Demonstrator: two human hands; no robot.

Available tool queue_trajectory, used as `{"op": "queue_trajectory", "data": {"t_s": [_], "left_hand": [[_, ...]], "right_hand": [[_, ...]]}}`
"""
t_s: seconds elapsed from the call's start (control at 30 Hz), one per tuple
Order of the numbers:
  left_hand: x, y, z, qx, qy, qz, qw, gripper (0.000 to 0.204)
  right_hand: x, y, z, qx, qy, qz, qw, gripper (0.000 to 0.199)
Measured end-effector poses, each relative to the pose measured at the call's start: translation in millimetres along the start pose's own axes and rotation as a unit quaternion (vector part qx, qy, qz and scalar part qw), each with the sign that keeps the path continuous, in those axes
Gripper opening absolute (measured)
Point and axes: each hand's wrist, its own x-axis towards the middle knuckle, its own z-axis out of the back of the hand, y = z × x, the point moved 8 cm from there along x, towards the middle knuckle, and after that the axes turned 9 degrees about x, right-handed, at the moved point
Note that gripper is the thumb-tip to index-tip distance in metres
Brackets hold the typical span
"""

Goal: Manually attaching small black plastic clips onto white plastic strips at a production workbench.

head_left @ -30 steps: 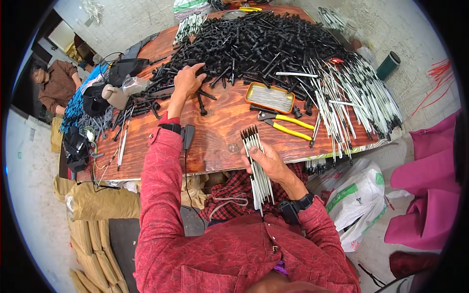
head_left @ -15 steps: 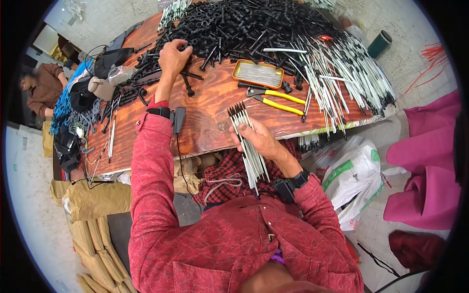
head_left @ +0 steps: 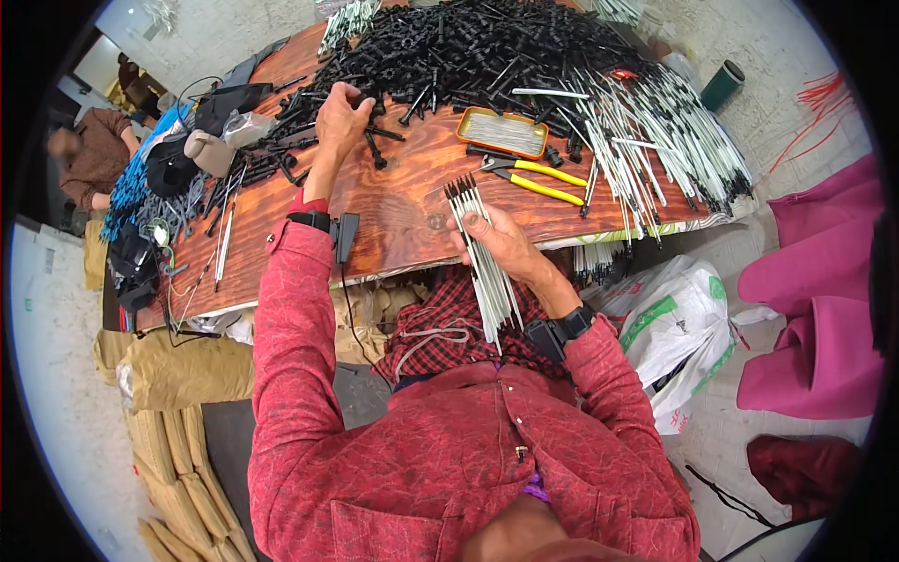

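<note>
My right hand (head_left: pixel 501 239) is closed round a bundle of thin white sticks (head_left: pixel 489 281) with dark tips, held slanting over the near table edge and my lap. At the near left edge of the black heap, the fingers of my left hand (head_left: pixel 339 122) are pinched on a small black plastic part (head_left: pixel 376 106), partly hidden by the fingers. Just below that hand lie a few loose black parts (head_left: pixel 376 150) on the wooden table (head_left: pixel 403 220). A large heap of black plastic parts (head_left: pixel 468 51) covers the far side.
Right of centre sit an orange-rimmed tray (head_left: pixel 464 133) of thin pins and yellow-handled pliers (head_left: pixel 548 183). Many white sticks (head_left: pixel 646 150) spread at the right. Caps (head_left: pixel 170 167) and blue pieces (head_left: pixel 126 192) lie left, near another person (head_left: pixel 98 155). A white bag (head_left: pixel 679 328) stands below right.
My left hand has shifted slightly, with the black part now showing more beyond its fingertips. The right hand keeps its hold on the white sticks. The whole view has moved a little.
</note>
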Motion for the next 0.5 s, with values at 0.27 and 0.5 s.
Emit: {"op": "queue_trajectory", "data": {"t_s": [0.27,0.5], "left_hand": [[-49,9,-11,-0.57,0.157,0.216,0.778,0.033],[-190,-92,35,-0.686,0.256,0.206,0.649,0.047]], "right_hand": [[1,1,-5,0.007,-0.011,-0.012,1.0,0.05],[-18,11,-37,0.219,0.07,-0.042,0.972,0.045]]}}
